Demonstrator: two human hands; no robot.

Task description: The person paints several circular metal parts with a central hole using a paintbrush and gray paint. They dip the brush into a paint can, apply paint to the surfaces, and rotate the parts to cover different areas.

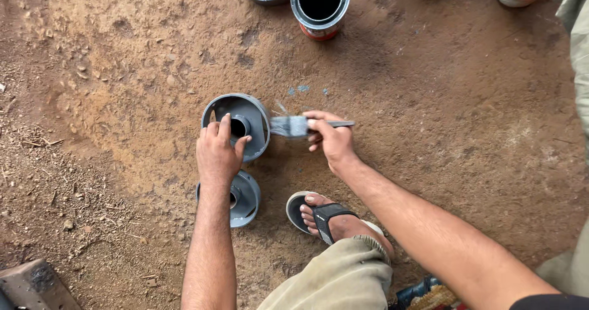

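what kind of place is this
Probably an outdoor work yard or a dirt-floored workshop. The ground is bare packed earth, an open paint can stands on it, and grey-painted round metal parts lie there while the right hand holds a paintbrush.
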